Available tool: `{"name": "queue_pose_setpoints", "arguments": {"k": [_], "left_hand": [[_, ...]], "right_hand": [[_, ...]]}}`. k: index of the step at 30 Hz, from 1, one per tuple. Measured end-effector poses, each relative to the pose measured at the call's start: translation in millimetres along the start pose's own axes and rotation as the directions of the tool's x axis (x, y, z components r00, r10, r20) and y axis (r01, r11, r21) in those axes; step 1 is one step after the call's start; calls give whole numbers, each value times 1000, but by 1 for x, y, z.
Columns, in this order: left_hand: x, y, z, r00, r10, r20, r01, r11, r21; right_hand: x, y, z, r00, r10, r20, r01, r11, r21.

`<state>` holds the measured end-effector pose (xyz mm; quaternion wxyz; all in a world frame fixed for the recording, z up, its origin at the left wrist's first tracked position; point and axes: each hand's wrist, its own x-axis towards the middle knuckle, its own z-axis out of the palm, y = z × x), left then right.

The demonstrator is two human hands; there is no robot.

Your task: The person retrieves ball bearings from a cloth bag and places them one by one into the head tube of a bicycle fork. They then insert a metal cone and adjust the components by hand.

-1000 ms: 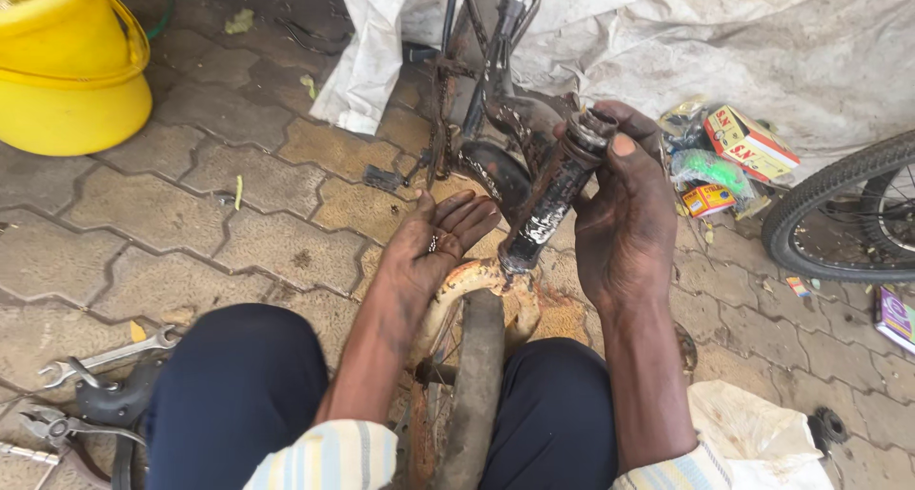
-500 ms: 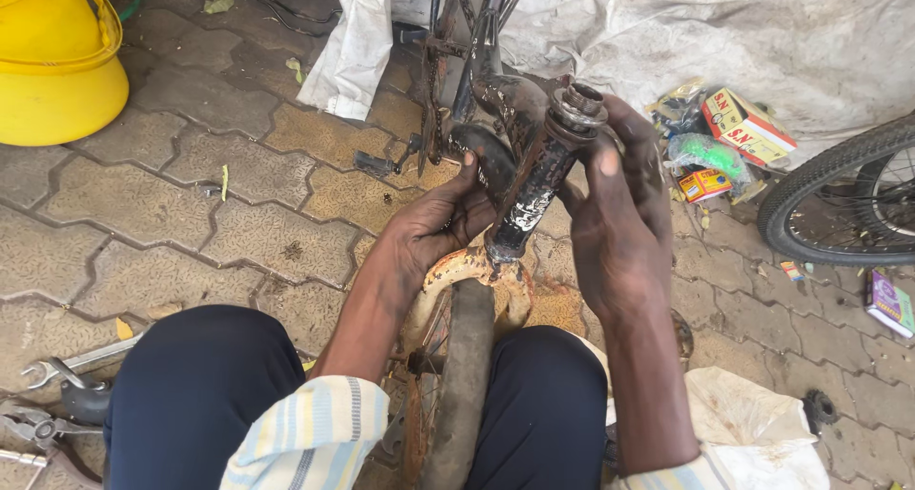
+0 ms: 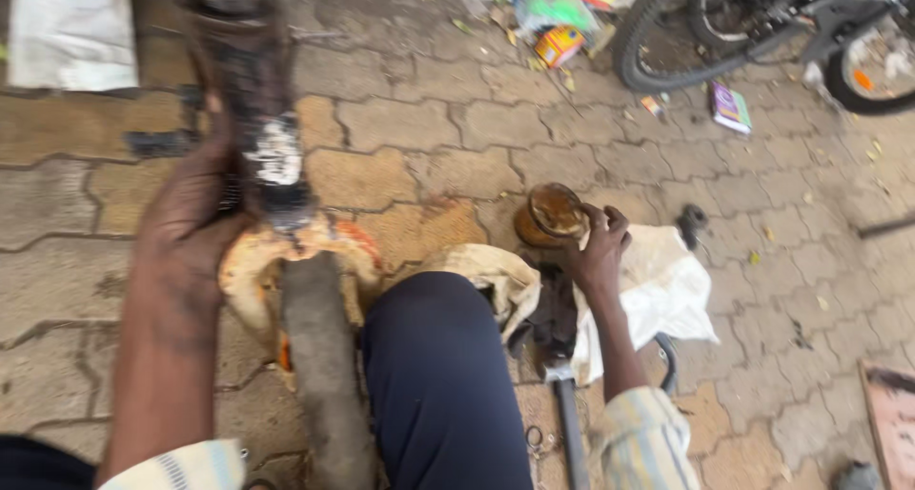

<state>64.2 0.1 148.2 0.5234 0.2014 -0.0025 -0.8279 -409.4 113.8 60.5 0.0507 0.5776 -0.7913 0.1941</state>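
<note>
A greasy fork tube (image 3: pixel 262 137) is gripped by the left hand (image 3: pixel 191 233); the open tin (image 3: pixel 551 214) on paving (image 3: pixel 419 137) is touched by the right hand's (image 3: pixel 599 247) bent fingers.

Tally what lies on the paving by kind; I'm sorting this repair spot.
Round brown grease tin, under the right hand: 1
Dirty white cloth sheets: 2
Black bicycle wheels: 2
Small purple booklet: 1
Total: 6

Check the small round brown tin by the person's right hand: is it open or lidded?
Open. The small round brown tin stands upright on the paving with no lid on it, its brownish contents showing; the right hand touches its rim.
</note>
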Motion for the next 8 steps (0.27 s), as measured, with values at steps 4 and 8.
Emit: {"name": "queue_pose_setpoints", "arguments": {"k": [4, 8], "left_hand": [[1, 4, -1, 993, 10, -119, -12, 1000, -15], [8, 8, -13, 1000, -20, -17, 19, 999, -45]], "right_hand": [[5, 61, 3, 984, 77, 160, -67, 995, -72], [16, 77, 7, 959, -5, 283, 37, 993, -110]]}}
